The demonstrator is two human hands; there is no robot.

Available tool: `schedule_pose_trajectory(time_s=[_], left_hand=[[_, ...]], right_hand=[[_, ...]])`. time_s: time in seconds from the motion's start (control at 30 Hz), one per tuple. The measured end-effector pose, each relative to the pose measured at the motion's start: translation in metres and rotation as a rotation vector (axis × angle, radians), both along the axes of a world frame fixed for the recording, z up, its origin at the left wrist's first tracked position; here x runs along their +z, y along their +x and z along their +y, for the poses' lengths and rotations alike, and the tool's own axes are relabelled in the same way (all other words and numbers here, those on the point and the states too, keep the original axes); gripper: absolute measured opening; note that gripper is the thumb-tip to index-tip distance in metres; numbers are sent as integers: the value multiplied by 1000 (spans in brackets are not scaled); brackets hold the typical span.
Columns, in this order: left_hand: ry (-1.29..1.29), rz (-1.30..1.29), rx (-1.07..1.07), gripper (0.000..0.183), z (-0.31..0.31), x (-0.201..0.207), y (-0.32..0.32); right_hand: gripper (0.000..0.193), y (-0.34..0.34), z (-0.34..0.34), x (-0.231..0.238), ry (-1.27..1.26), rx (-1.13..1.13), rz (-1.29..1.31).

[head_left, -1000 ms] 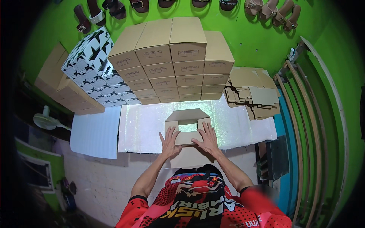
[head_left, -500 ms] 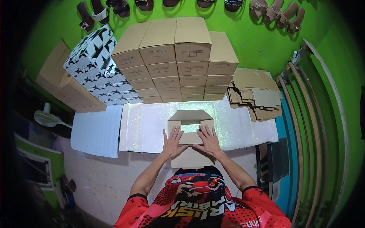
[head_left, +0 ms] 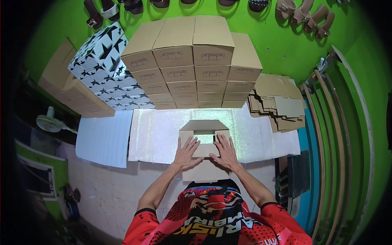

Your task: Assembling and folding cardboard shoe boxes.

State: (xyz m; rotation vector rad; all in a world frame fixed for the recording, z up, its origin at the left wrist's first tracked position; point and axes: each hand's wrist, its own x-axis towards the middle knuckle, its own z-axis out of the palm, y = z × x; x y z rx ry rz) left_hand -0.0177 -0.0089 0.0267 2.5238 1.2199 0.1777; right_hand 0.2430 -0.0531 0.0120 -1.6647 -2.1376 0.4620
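Observation:
A partly folded brown cardboard box (head_left: 204, 151) lies at the near edge of the table, right in front of me. Its far flap (head_left: 204, 124) stands out beyond, and a wide near flap (head_left: 200, 173) hangs toward my body. Through the gap in the middle, the shiny table cover shows. My left hand (head_left: 187, 153) rests on the box's left side, fingers stretched and spread. On the right side, my right hand (head_left: 224, 152) lies the same way. Both thumbs point inward along the near fold. Neither hand wraps round anything.
Brown boxes (head_left: 175, 57) stand stacked at the back, beside star-patterned boxes (head_left: 98, 61). Flat cardboard pieces (head_left: 281, 102) pile up at the back right. A pale foam sheet (head_left: 104, 139) covers the table's left end. Sandals (head_left: 300, 12) hang on the green wall; wooden rails (head_left: 326, 134) lean at right.
Both hands stay flat on the box, with only a slight shift of fingers and thumbs. The view has turned a little, so the stacked boxes and sandals sit slightly further right.

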Motion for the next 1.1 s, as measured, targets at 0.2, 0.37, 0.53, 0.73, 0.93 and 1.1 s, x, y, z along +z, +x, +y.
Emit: schedule_pose_trajectory(time_s=[0.2, 0.37, 0.53, 0.73, 0.93, 1.1], left_hand=[[29, -48, -12, 92, 0, -11, -2], [80, -3, -40, 91, 1, -11, 2], [79, -53, 18, 89, -3, -18, -1], [176, -158, 49, 85, -11, -38, -13], [110, -145, 35, 82, -10, -34, -12], [154, -127, -5, 83, -4, -18, -1]], right_hand=[[84, -14, 19, 20, 30, -18, -127], [74, -16, 73, 43, 180, -212, -41], [52, -15, 79, 53, 188, -163, 48], [26, -15, 28, 36, 243, -79, 58], [29, -9, 29, 19, 164, -47, 68], [44, -1, 51, 8, 109, -87, 24]])
